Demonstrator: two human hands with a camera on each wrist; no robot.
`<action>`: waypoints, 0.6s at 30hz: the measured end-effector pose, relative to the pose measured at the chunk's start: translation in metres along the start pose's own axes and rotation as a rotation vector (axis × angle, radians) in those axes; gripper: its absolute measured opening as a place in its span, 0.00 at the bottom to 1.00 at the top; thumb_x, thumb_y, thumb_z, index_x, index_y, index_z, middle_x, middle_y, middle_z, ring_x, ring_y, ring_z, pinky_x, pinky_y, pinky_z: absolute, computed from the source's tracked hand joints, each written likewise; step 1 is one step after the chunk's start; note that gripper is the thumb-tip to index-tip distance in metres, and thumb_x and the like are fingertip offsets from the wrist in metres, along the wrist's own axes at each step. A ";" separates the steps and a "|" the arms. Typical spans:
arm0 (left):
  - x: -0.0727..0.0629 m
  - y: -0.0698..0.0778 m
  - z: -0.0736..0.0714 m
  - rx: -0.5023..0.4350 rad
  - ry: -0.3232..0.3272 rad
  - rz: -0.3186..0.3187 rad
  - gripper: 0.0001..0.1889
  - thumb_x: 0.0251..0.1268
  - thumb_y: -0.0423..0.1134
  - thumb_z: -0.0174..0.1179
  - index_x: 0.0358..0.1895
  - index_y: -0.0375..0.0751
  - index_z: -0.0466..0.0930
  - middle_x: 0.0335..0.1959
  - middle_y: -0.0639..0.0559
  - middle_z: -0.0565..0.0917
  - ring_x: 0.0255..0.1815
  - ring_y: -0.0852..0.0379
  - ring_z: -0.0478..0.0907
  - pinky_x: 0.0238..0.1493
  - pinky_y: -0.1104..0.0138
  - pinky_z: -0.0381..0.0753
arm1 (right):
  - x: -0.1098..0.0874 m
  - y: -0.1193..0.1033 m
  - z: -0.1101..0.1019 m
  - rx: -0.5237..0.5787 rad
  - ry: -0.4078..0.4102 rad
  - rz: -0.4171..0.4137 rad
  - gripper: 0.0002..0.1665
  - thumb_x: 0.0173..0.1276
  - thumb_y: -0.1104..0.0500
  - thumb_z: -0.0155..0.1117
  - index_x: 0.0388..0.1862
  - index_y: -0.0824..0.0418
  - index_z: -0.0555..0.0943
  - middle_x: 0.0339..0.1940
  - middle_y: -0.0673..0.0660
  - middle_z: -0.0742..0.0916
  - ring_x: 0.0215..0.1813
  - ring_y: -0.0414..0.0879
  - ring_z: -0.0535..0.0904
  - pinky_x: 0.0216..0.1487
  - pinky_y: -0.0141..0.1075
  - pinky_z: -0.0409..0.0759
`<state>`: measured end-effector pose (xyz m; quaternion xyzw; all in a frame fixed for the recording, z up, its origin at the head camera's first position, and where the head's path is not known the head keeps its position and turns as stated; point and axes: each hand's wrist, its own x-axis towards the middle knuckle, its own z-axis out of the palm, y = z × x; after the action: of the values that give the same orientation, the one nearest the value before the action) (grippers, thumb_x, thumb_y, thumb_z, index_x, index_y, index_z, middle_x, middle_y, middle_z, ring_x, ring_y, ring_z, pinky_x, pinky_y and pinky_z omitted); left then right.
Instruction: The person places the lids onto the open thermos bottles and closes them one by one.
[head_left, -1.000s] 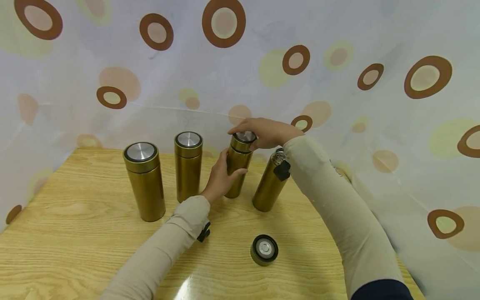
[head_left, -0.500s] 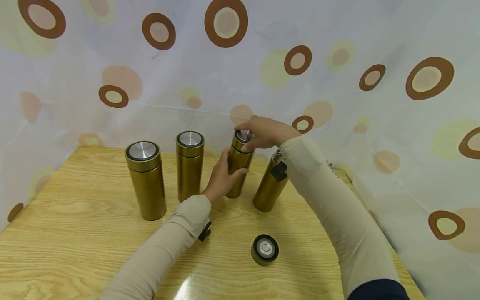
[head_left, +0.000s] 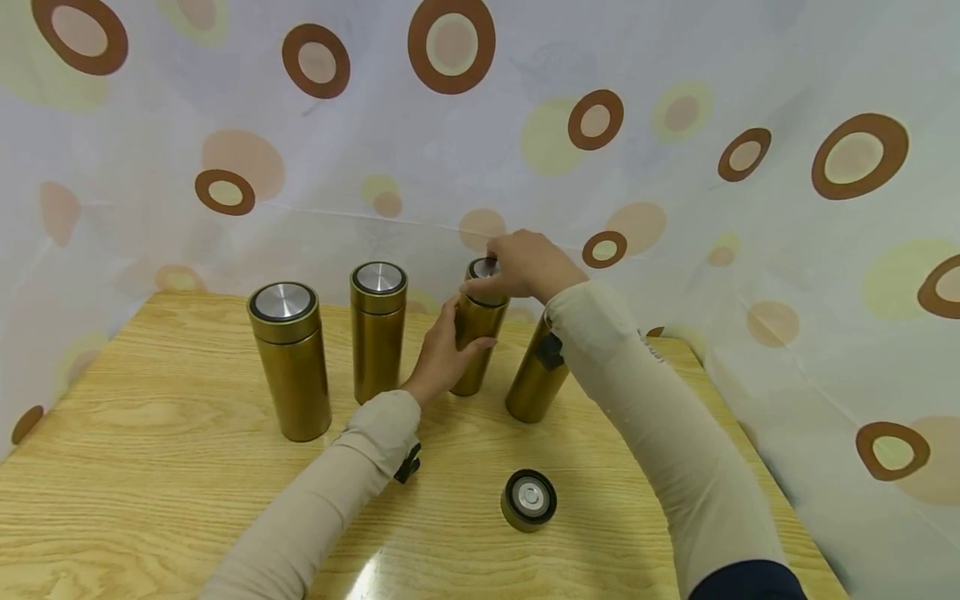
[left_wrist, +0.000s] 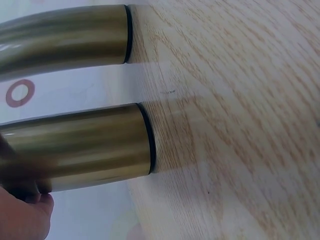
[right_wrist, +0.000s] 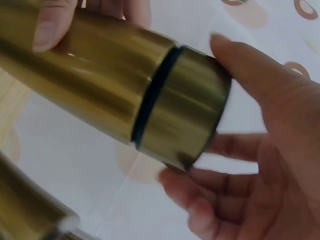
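Note:
My left hand (head_left: 444, 354) holds a gold thermos bottle (head_left: 471, 377) round its body, the bottle standing on the table. At its top, my right hand (head_left: 528, 267) grips the lid (right_wrist: 187, 97), thumb on one side and fingers curled on the other in the right wrist view. A dark ring shows between lid and body. Just right of it is a gold thermos without its lid (head_left: 531, 392), its neck hidden behind my right sleeve. A loose lid (head_left: 528, 500) lies inside-up nearer me. In the left wrist view, my left hand (left_wrist: 22, 217) touches the held bottle (left_wrist: 100, 145).
Two lidded gold thermoses, one at the far left (head_left: 300, 383) and one closer to my left hand (head_left: 377, 358), stand upright on the wooden table (head_left: 150, 500). A spotted cloth (head_left: 480, 150) hangs behind the table.
My right hand has turned at the lid, its thumb coming round to the near left side. The right wrist and sleeve have shifted left; the left hand stays put.

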<state>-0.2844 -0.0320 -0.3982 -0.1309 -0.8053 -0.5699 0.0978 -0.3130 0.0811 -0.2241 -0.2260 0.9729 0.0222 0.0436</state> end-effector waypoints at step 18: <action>-0.003 0.003 -0.001 0.017 -0.003 -0.014 0.42 0.64 0.48 0.62 0.75 0.45 0.48 0.70 0.45 0.65 0.69 0.47 0.65 0.69 0.54 0.64 | 0.004 -0.017 0.018 -0.111 0.162 0.214 0.37 0.64 0.27 0.49 0.22 0.59 0.78 0.18 0.55 0.77 0.22 0.50 0.77 0.18 0.37 0.73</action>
<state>-0.2805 -0.0326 -0.3958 -0.1254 -0.8111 -0.5635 0.0936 -0.3075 0.0650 -0.2426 -0.1240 0.9891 0.0620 -0.0502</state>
